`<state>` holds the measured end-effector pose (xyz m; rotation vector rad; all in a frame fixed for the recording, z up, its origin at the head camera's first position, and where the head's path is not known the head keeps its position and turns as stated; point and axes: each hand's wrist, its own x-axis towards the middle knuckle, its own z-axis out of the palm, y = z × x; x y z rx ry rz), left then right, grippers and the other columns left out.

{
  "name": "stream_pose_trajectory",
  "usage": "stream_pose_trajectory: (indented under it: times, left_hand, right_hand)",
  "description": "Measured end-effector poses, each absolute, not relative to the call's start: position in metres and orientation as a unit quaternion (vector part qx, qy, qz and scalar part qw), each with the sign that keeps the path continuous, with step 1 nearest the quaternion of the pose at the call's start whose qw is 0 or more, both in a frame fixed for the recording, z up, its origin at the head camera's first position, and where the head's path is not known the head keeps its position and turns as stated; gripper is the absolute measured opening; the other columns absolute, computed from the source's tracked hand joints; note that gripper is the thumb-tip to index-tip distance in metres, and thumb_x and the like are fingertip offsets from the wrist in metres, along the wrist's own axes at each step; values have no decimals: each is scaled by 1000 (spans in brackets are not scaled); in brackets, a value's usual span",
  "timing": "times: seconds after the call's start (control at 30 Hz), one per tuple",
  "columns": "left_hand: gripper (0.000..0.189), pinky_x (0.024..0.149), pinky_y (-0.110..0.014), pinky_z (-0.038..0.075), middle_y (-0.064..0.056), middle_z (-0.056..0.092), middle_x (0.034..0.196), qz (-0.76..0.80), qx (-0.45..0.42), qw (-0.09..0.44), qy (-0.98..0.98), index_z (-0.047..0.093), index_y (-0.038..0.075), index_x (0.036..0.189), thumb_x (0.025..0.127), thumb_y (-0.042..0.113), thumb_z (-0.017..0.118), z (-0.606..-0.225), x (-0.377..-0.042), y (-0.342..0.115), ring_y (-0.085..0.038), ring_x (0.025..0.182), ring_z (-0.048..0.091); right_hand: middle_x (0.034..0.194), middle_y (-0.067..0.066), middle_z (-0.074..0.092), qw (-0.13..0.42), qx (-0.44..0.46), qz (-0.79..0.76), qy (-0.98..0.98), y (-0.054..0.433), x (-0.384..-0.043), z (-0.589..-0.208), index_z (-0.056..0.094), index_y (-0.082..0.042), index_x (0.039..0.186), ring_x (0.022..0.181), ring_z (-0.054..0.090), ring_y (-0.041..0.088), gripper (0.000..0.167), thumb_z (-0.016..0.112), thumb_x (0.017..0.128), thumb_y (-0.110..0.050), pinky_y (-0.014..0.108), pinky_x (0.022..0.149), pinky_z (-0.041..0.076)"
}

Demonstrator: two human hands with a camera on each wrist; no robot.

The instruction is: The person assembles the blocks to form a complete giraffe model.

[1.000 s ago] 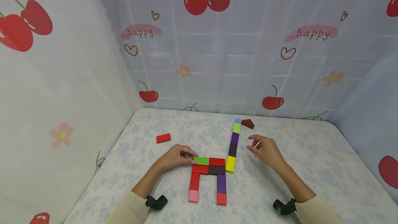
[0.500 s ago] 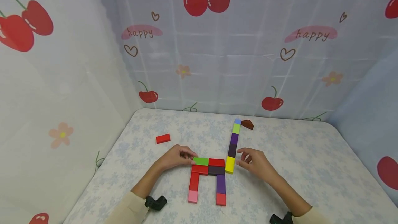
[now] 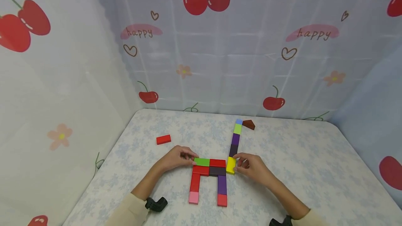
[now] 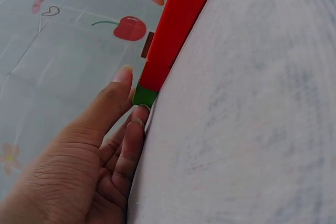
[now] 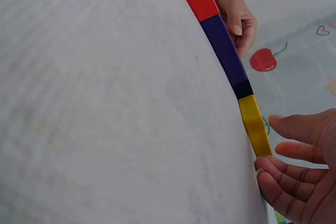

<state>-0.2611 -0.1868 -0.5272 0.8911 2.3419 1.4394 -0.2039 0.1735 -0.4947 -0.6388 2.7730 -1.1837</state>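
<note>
My left hand [image 3: 177, 158] rests at the left end of a flat block layout, its fingertips touching the green block [image 3: 201, 162]. In the left wrist view the thumb and fingers lie apart around the green block's corner [image 4: 144, 96]. My right hand [image 3: 254, 168] touches the right side of the yellow block [image 3: 230, 165] with its fingertips; the right wrist view shows the thumb spread from the other fingers. Beside the green block lies a red block [image 3: 217, 163]. Red [image 3: 201, 171] and dark [image 3: 217, 171] blocks form the row below them.
Two block legs end in a pink block [image 3: 193, 197] and a red block [image 3: 222, 200]. Above the yellow block runs a slanted line of dark, purple [image 3: 235, 139], lime and blue blocks. A brown piece [image 3: 249, 125] touches its top. One red block [image 3: 163, 139] lies apart at left.
My right hand has moved left and nearer to me, from beside the slanted line down to the yellow block. The left hand stays at the green block.
</note>
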Motion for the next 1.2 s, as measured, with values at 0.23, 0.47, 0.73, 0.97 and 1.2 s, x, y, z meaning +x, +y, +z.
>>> stream_pose_trajectory:
  times: [0.23,0.47,0.73,0.97,1.2]
  left_hand:
    - [25,68,-24,48,0,72,94,501,304,122,801,80,19,111,87,20,83,-529,-261,-187,-16,80,61]
    - [24,66,-25,51,1,72,94,504,297,136,799,80,18,113,89,22,81,-525,-261,-190,-13,74,61]
    - [27,62,-33,56,-3,72,97,524,270,128,798,78,13,116,92,25,78,-516,-265,-202,-22,68,63]
    - [28,62,-33,54,-2,73,102,527,219,26,821,78,10,114,91,26,79,-503,-268,-224,-27,75,64]
    - [32,82,-27,55,-6,72,106,540,201,-37,816,75,1,116,89,16,80,-496,-276,-255,-21,95,66]
  right_hand:
    - [84,-3,63,34,-214,-377,901,171,-204,-496,70,-3,119,68,56,10,34,80,87,-9,23,61,51]
    - [84,-4,62,38,-206,-378,902,169,-202,-496,70,-4,118,67,54,10,34,81,87,-11,23,60,50]
    - [84,-3,62,34,-202,-376,904,168,-203,-496,70,-6,118,67,54,11,33,81,87,-12,23,60,51]
    - [84,-4,62,29,-209,-376,902,168,-202,-499,71,-6,117,65,53,9,33,81,87,-11,23,59,50]
    - [84,-4,62,24,-209,-376,902,169,-201,-500,71,-6,117,65,53,9,32,81,87,-11,22,59,49]
